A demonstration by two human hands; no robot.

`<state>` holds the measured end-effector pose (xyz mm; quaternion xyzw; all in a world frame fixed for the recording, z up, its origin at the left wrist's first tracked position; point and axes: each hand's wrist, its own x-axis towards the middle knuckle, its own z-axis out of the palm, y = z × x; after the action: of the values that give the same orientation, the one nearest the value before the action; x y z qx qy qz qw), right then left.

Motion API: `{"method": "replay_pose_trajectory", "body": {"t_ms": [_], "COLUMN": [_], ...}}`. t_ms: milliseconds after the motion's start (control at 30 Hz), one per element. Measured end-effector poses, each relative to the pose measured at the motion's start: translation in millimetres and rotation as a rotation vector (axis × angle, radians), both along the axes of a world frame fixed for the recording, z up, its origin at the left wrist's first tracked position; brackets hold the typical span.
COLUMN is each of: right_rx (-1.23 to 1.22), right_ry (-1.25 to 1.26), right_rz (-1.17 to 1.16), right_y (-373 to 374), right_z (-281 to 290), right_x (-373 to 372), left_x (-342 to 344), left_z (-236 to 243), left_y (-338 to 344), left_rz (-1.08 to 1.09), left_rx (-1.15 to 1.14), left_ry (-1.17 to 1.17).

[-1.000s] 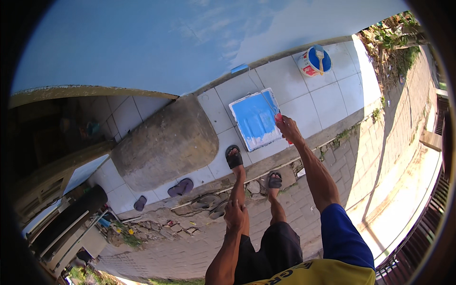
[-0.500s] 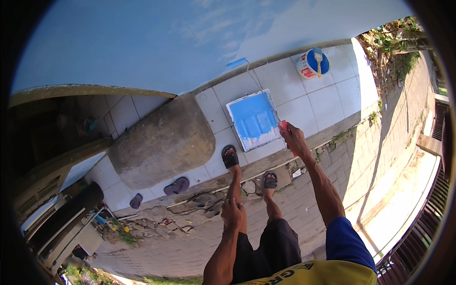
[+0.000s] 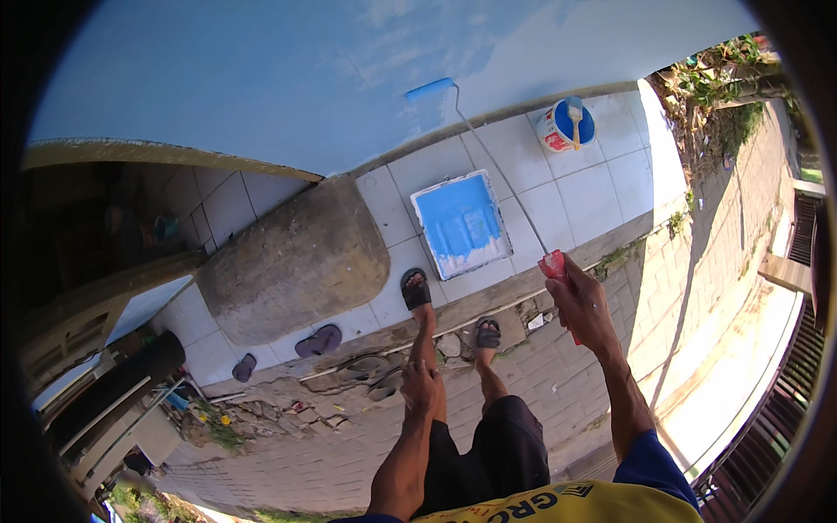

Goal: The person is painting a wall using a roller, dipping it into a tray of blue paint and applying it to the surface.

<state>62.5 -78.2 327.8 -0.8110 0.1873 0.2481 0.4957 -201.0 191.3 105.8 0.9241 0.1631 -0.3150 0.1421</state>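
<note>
My right hand (image 3: 582, 301) is closed around the red handle of a paint roller (image 3: 497, 161). From the handle a long bent wire frame runs up to the roller's blue sleeve, which lies against the lower part of the light-blue wall (image 3: 261, 96). Below the wall, on the white tiles, sits a square paint tray (image 3: 459, 222) coated with bright blue paint, its lower edge whitish. Resting on my left leg at the knee is my left hand (image 3: 420, 385), fingers apart and holding nothing.
A white bucket (image 3: 551, 135) of blue paint stands by the wall with a paintbrush (image 3: 574, 120) across its top. Loose flip-flops (image 3: 319, 341) lie left of my feet. The tiled ledge (image 3: 602, 187) drops to brick paving (image 3: 514, 418). Left is a doorway with a concrete slab (image 3: 296, 257).
My right hand has moved right and slightly lower with the roller. The roller sleeve has gone from low at the wall's base to higher up the wall. My left hand stays on my leg.
</note>
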Motion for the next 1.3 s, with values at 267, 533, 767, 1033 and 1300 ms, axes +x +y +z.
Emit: {"method": "replay_pose_trajectory", "body": {"t_ms": [267,533,767,1033,1300], "right_rx": [-0.009,-0.022,0.001,0.091,0.185], "right_ry": [0.098,0.086,0.093,0.068,0.046], "right_rz": [-0.089,-0.084,-0.066,0.016,0.059], "right_y": [2,1,8,11,8], "right_z": [96,193,205,95,-54], "right_x": [-14,-22,-12,21,51], "left_x": [-4,2,5,2,16], "left_z": [-4,6,3,3,12], "left_y": [-4,-4,-3,3,8], "left_rz": [-0.025,-0.005,0.020,0.036,0.077], "left_rx": [0.040,0.004,-0.019,-0.033,-0.057], "left_ry": [-0.064,-0.001,-0.016,-0.001,0.095]}}
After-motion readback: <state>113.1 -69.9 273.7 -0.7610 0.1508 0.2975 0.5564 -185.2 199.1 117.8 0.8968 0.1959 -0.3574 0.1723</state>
